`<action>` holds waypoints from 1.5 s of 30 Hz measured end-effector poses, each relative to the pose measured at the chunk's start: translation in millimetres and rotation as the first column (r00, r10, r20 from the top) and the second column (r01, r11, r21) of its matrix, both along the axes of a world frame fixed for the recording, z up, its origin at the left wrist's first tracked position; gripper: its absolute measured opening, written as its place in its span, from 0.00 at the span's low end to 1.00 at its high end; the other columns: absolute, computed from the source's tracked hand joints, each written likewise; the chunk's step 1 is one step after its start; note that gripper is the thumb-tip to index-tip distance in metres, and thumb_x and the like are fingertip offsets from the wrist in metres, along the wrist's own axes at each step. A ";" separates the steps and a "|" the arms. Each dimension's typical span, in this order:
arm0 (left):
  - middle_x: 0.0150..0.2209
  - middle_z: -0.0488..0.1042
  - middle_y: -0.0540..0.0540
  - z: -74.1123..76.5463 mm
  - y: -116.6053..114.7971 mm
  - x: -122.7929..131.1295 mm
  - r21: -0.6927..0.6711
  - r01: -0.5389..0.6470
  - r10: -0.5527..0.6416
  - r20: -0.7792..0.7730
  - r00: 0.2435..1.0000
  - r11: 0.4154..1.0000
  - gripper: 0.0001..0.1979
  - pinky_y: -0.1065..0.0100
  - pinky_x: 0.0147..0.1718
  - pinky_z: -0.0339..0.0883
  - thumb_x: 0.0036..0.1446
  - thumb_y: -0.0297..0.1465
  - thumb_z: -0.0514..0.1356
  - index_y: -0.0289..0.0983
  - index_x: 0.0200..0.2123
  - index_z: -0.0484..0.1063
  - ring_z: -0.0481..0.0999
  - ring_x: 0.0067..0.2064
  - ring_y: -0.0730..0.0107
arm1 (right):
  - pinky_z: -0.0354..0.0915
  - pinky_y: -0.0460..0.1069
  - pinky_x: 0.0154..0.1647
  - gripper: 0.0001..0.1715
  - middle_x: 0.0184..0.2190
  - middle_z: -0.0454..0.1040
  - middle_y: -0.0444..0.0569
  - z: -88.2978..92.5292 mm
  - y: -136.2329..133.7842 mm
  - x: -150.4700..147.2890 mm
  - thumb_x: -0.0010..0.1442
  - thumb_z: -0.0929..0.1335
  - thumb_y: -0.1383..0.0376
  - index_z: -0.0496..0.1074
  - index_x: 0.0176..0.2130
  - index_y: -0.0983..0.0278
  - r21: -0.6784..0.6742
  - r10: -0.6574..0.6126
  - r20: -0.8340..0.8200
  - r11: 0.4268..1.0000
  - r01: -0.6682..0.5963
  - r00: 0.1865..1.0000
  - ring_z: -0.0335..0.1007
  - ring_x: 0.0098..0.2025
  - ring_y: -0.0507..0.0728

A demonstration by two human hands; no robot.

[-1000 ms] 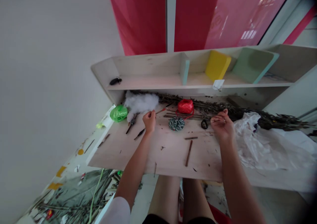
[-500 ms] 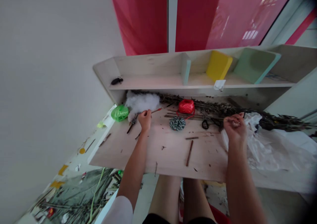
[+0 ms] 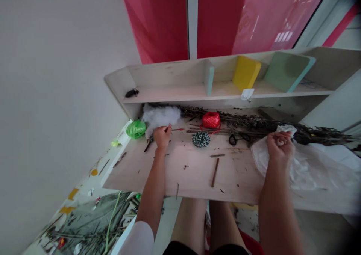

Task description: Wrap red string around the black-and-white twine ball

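My left hand (image 3: 163, 136) is closed in a pinch on a thin red-tipped stick (image 3: 178, 129), which points right over the board. White fluffy stuffing (image 3: 162, 116) lies just behind that hand, and a dark-handled tool (image 3: 148, 145) pokes out beside it, its other end hidden. On the right, my right hand (image 3: 280, 144) has its fingers curled on the bunched top of a white plastic bag (image 3: 306, 168). Between the hands lie a dark green and white yarn ball (image 3: 200, 139), a red ball of plastic twine (image 3: 211, 119) and black-handled scissors (image 3: 232, 139).
A bundle of dried twigs (image 3: 239, 118) runs along the back under a shelf (image 3: 169, 93). Green twine (image 3: 135, 129) sits at the left edge. A brown stick (image 3: 215, 172) and small scraps lie in front. Branches (image 3: 93, 221) cover the floor at lower left.
My right hand has moved right, onto the bunched part of the plastic bag. My left hand has shifted slightly left and down, and the red-tipped stick now lies more level.
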State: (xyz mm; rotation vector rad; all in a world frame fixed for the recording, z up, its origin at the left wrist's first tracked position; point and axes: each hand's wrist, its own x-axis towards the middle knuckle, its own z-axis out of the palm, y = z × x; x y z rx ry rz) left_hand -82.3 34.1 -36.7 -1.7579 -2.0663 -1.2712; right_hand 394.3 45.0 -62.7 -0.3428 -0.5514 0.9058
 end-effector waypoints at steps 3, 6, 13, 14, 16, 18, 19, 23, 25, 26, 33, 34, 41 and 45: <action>0.21 0.69 0.47 -0.9 1.5 -5.5 0.041 -0.146 0.142 0.084 0.986 0.988 0.21 0.68 0.30 0.53 0.61 0.39 0.49 0.38 0.19 0.67 0.65 0.26 0.70 | 0.47 0.44 0.13 0.25 0.15 0.36 0.32 -0.7 -0.3 0.8 0.56 0.62 0.77 0.55 0.13 0.62 0.078 -0.078 0.177 0.995 0.065 0.981 0.24 0.15 0.44; 0.22 0.68 0.46 -0.5 2.4 -9.6 0.064 -0.287 0.277 0.138 0.951 0.956 0.21 0.67 0.30 0.52 0.63 0.38 0.46 0.38 0.20 0.67 0.65 0.26 0.68 | 0.48 0.45 0.15 0.25 0.15 0.38 0.33 5.7 -5.5 -8.8 0.57 0.60 0.77 0.55 0.14 0.62 -0.021 -0.123 0.158 0.992 0.128 0.980 0.25 0.15 0.45; 0.24 0.67 0.45 0.5 0.7 -12.9 0.107 -0.350 0.343 0.073 0.936 0.931 0.19 0.65 0.35 0.54 0.63 0.37 0.48 0.38 0.21 0.66 0.66 0.31 0.65 | 0.55 0.44 0.20 0.25 0.16 0.47 0.35 30.2 -23.4 -26.3 0.62 0.50 0.78 0.59 0.19 0.63 -0.408 -0.281 -0.254 0.899 0.160 0.926 0.36 0.13 0.45; 0.23 0.67 0.45 0.4 1.1 -12.8 0.108 -0.349 0.340 0.096 0.936 0.931 0.19 0.65 0.35 0.54 0.62 0.37 0.48 0.38 0.21 0.65 0.66 0.31 0.65 | 0.55 0.43 0.20 0.24 0.16 0.48 0.35 33.8 -24.8 -29.0 0.62 0.51 0.78 0.59 0.20 0.63 -0.455 -0.294 -0.260 0.877 0.152 0.920 0.37 0.13 0.44; 0.22 0.66 0.46 0.0 2.9 -12.5 0.094 -0.348 0.329 0.176 0.928 0.933 0.20 0.66 0.33 0.54 0.62 0.37 0.48 0.38 0.20 0.64 0.66 0.30 0.67 | 0.56 0.43 0.21 0.19 0.17 0.54 0.35 41.1 -26.4 -37.7 0.62 0.54 0.76 0.61 0.24 0.64 -0.538 -0.305 -0.215 0.830 0.148 0.928 0.41 0.13 0.44; 0.21 0.65 0.47 -0.6 5.4 -11.8 0.075 -0.338 0.309 0.262 0.914 0.938 0.21 0.67 0.32 0.54 0.62 0.38 0.47 0.39 0.19 0.63 0.65 0.28 0.68 | 0.59 0.43 0.24 0.11 0.23 0.66 0.38 48.0 -27.2 -51.9 0.64 0.59 0.67 0.65 0.31 0.64 -0.545 -0.336 -0.070 0.802 0.246 0.939 0.52 0.15 0.43; 0.21 0.65 0.48 -0.8 6.5 -11.1 0.071 -0.333 0.298 0.300 0.906 0.940 0.21 0.67 0.32 0.54 0.62 0.38 0.47 0.39 0.18 0.62 0.65 0.28 0.68 | 0.62 0.44 0.28 0.10 0.29 0.73 0.43 50.9 -27.4 -61.0 0.63 0.61 0.60 0.67 0.37 0.64 -0.500 -0.420 0.055 0.773 0.389 0.906 0.60 0.20 0.44; 0.20 0.65 0.49 1.0 7.1 -2.3 0.096 -0.278 0.217 0.408 0.887 0.956 0.22 0.68 0.31 0.56 0.62 0.41 0.47 0.39 0.18 0.62 0.65 0.27 0.70 | 0.67 0.52 0.44 0.31 0.49 0.73 0.56 55.9 -30.5 -102.8 0.57 0.64 0.49 0.67 0.52 0.67 -0.218 -0.521 0.547 0.667 0.713 0.655 0.71 0.44 0.54; 0.20 0.64 0.49 3.7 4.3 7.6 0.120 -0.222 0.151 0.430 0.890 0.968 0.23 0.68 0.30 0.56 0.63 0.42 0.45 0.39 0.18 0.61 0.64 0.26 0.71 | 0.63 0.56 0.53 0.32 0.55 0.68 0.56 54.6 -34.6 -123.2 0.57 0.65 0.50 0.65 0.55 0.65 -0.054 -0.482 0.709 0.691 0.721 0.515 0.66 0.54 0.57; 0.20 0.64 0.49 5.3 2.2 14.0 0.137 -0.174 0.101 0.425 0.899 0.975 0.23 0.68 0.31 0.57 0.62 0.42 0.45 0.39 0.18 0.60 0.65 0.26 0.71 | 0.61 0.58 0.56 0.33 0.57 0.66 0.55 53.6 -37.2 -132.9 0.57 0.66 0.51 0.63 0.58 0.63 0.010 -0.448 0.771 0.719 0.695 0.452 0.63 0.57 0.58; 0.21 0.64 0.49 8.7 -16.5 63.7 0.182 0.126 -0.172 0.261 0.950 0.975 0.22 0.67 0.34 0.57 0.63 0.41 0.48 0.39 0.17 0.59 0.65 0.28 0.71 | 0.58 0.63 0.58 0.30 0.54 0.70 0.56 47.3 -56.8 -193.6 0.54 0.70 0.56 0.66 0.55 0.59 0.284 -0.329 0.932 0.924 0.256 0.152 0.63 0.58 0.63; 0.21 0.64 0.49 8.3 -18.9 68.7 0.177 0.151 -0.191 0.237 0.953 0.973 0.22 0.67 0.35 0.57 0.63 0.40 0.48 0.39 0.18 0.60 0.65 0.29 0.71 | 0.58 0.62 0.58 0.28 0.52 0.71 0.55 46.9 -59.2 -200.3 0.55 0.70 0.57 0.68 0.54 0.59 0.291 -0.317 0.938 0.939 0.184 0.138 0.64 0.57 0.62; 0.21 0.63 0.49 9.9 -28.1 81.1 0.152 0.289 -0.302 0.068 0.951 0.945 0.22 0.65 0.34 0.56 0.63 0.38 0.50 0.38 0.17 0.60 0.64 0.28 0.71 | 0.62 0.59 0.51 0.13 0.41 0.77 0.50 42.9 -69.0 -214.9 0.61 0.63 0.63 0.75 0.43 0.58 0.175 -0.170 0.980 0.984 -0.044 0.109 0.71 0.46 0.59; 0.20 0.62 0.50 8.9 -26.6 79.7 0.166 0.295 -0.307 0.055 0.950 0.941 0.22 0.65 0.33 0.56 0.63 0.38 0.49 0.38 0.17 0.59 0.63 0.27 0.71 | 0.64 0.57 0.46 0.14 0.37 0.77 0.51 38.7 -67.9 -211.7 0.63 0.61 0.62 0.75 0.38 0.60 0.149 -0.146 0.978 0.989 -0.007 0.151 0.72 0.41 0.59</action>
